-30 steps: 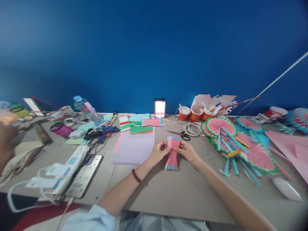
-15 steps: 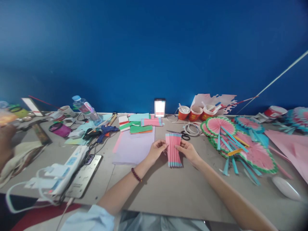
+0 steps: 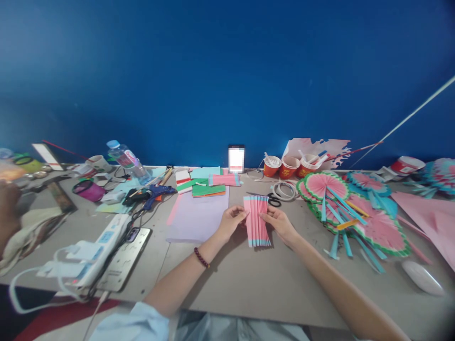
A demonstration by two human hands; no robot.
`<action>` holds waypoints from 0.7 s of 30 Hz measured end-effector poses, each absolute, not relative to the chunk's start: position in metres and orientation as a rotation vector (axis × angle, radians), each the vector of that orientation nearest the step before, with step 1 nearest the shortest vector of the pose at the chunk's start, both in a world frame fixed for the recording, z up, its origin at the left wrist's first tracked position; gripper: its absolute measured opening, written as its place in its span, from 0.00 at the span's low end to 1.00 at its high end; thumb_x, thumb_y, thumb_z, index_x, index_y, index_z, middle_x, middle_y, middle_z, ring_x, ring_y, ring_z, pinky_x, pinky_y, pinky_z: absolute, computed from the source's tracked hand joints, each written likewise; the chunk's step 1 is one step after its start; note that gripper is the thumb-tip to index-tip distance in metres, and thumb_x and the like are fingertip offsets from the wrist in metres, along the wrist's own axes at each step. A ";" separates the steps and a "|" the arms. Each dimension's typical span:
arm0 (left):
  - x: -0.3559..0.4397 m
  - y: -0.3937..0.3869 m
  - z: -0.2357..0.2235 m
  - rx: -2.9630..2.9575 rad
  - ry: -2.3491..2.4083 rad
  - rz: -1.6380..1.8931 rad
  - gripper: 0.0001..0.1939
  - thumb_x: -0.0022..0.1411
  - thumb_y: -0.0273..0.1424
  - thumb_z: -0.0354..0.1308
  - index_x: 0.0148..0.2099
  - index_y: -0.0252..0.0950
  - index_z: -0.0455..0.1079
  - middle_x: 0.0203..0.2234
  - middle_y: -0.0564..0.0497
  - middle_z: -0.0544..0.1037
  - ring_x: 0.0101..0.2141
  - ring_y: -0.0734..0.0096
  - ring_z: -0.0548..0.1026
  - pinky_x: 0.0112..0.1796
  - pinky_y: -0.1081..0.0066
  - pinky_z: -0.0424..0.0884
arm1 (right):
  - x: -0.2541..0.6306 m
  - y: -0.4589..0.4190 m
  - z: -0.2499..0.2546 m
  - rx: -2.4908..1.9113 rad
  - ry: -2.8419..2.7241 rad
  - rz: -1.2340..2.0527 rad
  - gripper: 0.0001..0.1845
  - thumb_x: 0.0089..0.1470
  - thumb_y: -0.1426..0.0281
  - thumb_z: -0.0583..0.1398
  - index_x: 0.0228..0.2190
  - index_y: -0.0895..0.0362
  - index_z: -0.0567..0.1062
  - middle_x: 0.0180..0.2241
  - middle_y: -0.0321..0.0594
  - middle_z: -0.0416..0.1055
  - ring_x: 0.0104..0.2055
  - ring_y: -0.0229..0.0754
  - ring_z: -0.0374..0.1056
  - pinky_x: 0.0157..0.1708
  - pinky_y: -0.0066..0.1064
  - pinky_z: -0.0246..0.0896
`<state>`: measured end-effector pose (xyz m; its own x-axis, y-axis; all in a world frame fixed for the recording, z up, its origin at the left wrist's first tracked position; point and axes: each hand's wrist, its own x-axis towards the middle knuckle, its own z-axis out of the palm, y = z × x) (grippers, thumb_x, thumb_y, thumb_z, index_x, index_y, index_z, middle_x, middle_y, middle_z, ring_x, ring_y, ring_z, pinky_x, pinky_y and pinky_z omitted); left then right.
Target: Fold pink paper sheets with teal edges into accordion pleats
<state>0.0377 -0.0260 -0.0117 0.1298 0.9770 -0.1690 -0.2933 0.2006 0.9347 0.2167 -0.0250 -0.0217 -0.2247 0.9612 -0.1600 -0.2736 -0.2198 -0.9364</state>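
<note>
A pink pleated paper (image 3: pixel 257 222) with light blue ends stands between my two hands above the table. My left hand (image 3: pixel 232 222) pinches its left edge with thumb and fingers. On the other side, my right hand (image 3: pixel 279 225) grips the right edge, its thumb lying on the front folds. The folds sit tighter on the right than on the left. Just behind the paper lie black-handled scissors (image 3: pixel 273 201), partly hidden by it. A second pink and blue folded paper (image 3: pixel 224 180) rests on the stack of coloured sheets at the back.
Finished pink paper fans (image 3: pixel 382 227) with blue strips lie at right. Red paper cups (image 3: pixel 289 166) and a tape roll (image 3: pixel 284 191) stand behind. Left are a glue gun (image 3: pixel 154 194), a power strip (image 3: pixel 103 248), a phone (image 3: pixel 124 260) and a bottle (image 3: pixel 128 161). Another person's hand (image 3: pixel 9 208) is far left.
The pleated paper has spread slightly wider at the bottom right and shifted a little. Both hands keep their hold in nearly the same place.
</note>
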 end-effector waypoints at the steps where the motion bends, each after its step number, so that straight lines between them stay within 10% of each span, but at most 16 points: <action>1: 0.038 -0.026 -0.012 0.896 0.997 1.127 0.20 0.41 0.42 0.69 0.27 0.33 0.67 0.14 0.58 0.68 0.16 0.80 0.65 0.20 0.76 0.65 | 0.217 -0.025 -0.021 -1.019 -1.022 1.629 0.26 0.35 0.60 0.71 0.38 0.56 0.77 0.35 0.43 0.79 0.39 0.50 0.75 0.40 0.40 0.69; 21: 0.034 -0.024 -0.018 0.829 0.952 1.181 0.17 0.45 0.39 0.68 0.28 0.34 0.66 0.19 0.57 0.69 0.20 0.80 0.67 0.25 0.77 0.64 | 0.219 -0.024 -0.023 -1.030 -1.012 1.618 0.28 0.35 0.59 0.71 0.40 0.56 0.77 0.35 0.42 0.79 0.39 0.50 0.75 0.41 0.41 0.69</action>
